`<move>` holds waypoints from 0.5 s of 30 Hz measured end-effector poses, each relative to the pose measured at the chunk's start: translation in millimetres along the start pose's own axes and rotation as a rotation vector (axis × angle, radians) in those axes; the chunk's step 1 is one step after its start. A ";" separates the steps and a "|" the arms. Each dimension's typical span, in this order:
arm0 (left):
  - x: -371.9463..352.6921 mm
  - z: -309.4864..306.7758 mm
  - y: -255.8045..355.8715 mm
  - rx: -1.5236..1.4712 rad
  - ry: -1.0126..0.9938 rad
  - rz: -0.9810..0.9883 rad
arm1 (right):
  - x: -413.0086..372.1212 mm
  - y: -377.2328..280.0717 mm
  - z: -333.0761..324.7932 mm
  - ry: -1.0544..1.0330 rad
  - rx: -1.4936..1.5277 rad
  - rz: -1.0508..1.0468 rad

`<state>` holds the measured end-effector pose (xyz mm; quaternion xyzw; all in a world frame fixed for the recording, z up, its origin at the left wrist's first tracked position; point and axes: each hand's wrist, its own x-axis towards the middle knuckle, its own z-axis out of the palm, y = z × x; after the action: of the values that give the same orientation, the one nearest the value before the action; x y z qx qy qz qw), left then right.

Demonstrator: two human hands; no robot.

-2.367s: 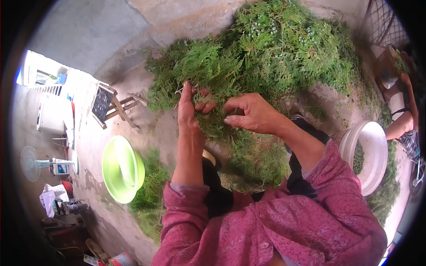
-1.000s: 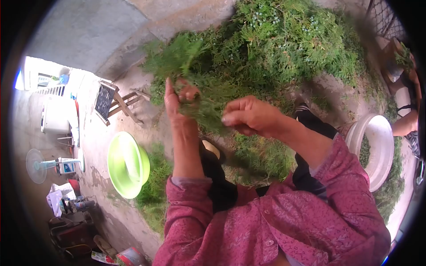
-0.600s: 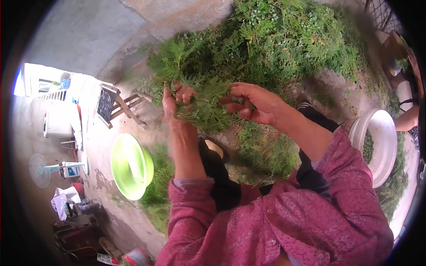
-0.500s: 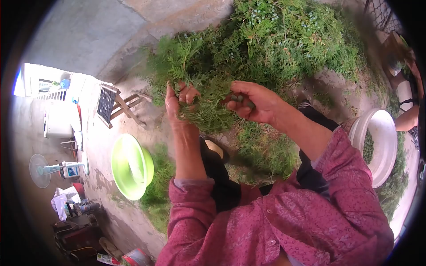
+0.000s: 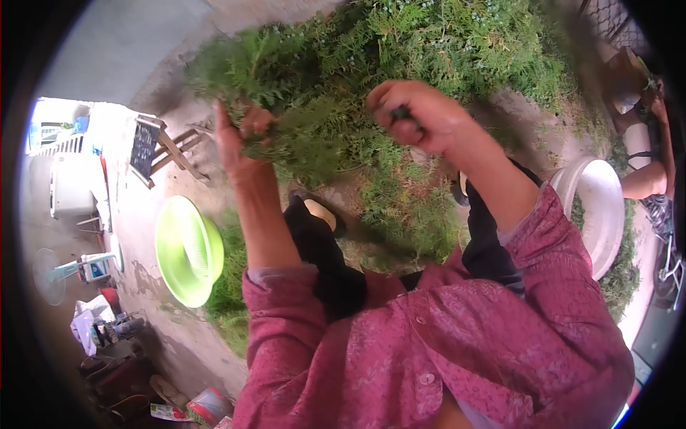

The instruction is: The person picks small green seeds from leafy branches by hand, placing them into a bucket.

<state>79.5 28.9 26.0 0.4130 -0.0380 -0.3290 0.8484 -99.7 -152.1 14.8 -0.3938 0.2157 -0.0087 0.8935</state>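
My left hand [image 5: 244, 139] is closed around a leafy green branch [image 5: 307, 143], whose sprays spread above and to the right of the fingers. To its right, my right hand [image 5: 418, 118] is curled around small dark green berries [image 5: 402, 113], partly hidden by the fingers. The two hands are apart. Beyond them lies a large heap of green branches [image 5: 457, 57] dotted with pale bluish berries. More loose sprigs [image 5: 407, 214] cover the ground between my feet.
A lime green basin [image 5: 187, 250] is at the left, below a folding stool [image 5: 146, 150]. On the right stands a white tub [image 5: 604, 211], with another person's arm [image 5: 647, 182] behind it. A fan [image 5: 50, 275] and assorted household items are at the far left.
My left hand has moved left with the branch. My right hand has come away from the branch, moving up and slightly right, and its fingers have curled in more. The view has shifted slightly.
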 end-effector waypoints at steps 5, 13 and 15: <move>-14.2 3.7 25.8 0.177 0.121 0.281 | -24.2 -35.5 -55.4 0.248 0.078 -0.424; -32.4 -61.5 61.6 0.255 0.278 0.322 | -184.1 -32.4 -182.3 0.969 -0.092 -0.756; -63.6 -67.9 68.2 0.483 0.460 0.447 | -235.6 -6.5 -239.0 1.316 -0.443 -0.589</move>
<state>88.5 142.4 44.1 0.6450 -0.0122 -0.0168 0.7639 -406.1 -280.2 -34.1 -0.5190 0.5874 -0.4373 0.4409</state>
